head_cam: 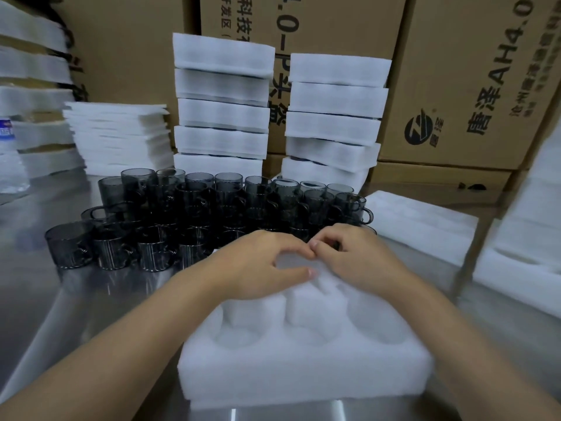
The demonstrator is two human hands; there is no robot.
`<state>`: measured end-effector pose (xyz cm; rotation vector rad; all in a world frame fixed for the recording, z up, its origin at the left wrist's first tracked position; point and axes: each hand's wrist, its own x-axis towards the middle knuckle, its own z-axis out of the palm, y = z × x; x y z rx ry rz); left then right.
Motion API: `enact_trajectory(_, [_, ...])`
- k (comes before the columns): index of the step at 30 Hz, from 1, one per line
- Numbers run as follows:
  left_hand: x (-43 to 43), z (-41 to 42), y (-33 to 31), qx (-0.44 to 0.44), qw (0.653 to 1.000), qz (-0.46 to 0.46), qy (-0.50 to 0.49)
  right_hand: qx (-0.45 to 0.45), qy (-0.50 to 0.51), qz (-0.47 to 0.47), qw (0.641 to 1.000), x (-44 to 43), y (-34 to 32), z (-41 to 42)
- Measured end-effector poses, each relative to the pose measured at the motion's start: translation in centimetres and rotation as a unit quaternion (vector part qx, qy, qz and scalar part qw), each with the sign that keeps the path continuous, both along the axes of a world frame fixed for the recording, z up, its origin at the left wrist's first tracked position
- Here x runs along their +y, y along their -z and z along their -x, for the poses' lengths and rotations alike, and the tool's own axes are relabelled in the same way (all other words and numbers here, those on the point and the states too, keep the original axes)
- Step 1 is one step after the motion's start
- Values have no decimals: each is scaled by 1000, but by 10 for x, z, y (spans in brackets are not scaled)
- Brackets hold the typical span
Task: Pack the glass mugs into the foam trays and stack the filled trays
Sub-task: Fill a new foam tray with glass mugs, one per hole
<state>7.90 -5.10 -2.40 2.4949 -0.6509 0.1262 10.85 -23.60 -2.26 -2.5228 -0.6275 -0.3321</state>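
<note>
A white foam tray with round pockets lies on the steel table right in front of me; its near pockets hold nothing. Both hands meet over the tray's far row. My left hand curves its thumb and forefinger round a raised bit of the foam. My right hand has its fingers curled, their tips against the left forefinger, pinching the foam there. Several smoky dark glass mugs stand packed together just beyond the tray. What lies under my palms is hidden.
Two tall stacks of foam trays stand behind the mugs against cardboard boxes. A pile of flat foam sheets sits at the back left. More foam trays lie at the right. Bare steel table spreads to the left.
</note>
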Motion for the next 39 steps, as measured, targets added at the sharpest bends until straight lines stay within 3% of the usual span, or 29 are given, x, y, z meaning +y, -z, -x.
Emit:
enact_trajectory(5, [-2,6,-4,-32,999,-21,-28,-22,12,7,1000,1,1,1])
enact_trajectory(7, [-3,5,-5,-121,984,-45,-122,-23,19,22,999,1,1,1])
enact_trajectory(9, [4,2,-7,-208,941,-77,-256,-16,25,27,999,2,1,2])
enact_trajectory(12, [17,-4,-5,-168,909,-141,-355,-4,28,31,999,1,0,3])
enact_trajectory(14, [18,-6,-2,-115,911,-153,-366,-2,29,28,999,1,0,3])
enact_trajectory(19, [18,-10,-1,-108,917,-164,-346,1,19,15,1000,1,0,4])
enact_trajectory(25, [16,-11,1,-39,930,-145,-334,0,11,7,1000,0,2,3])
enact_trajectory(39, [16,-10,-1,-72,931,-99,-344,2,7,-5,1000,0,2,4])
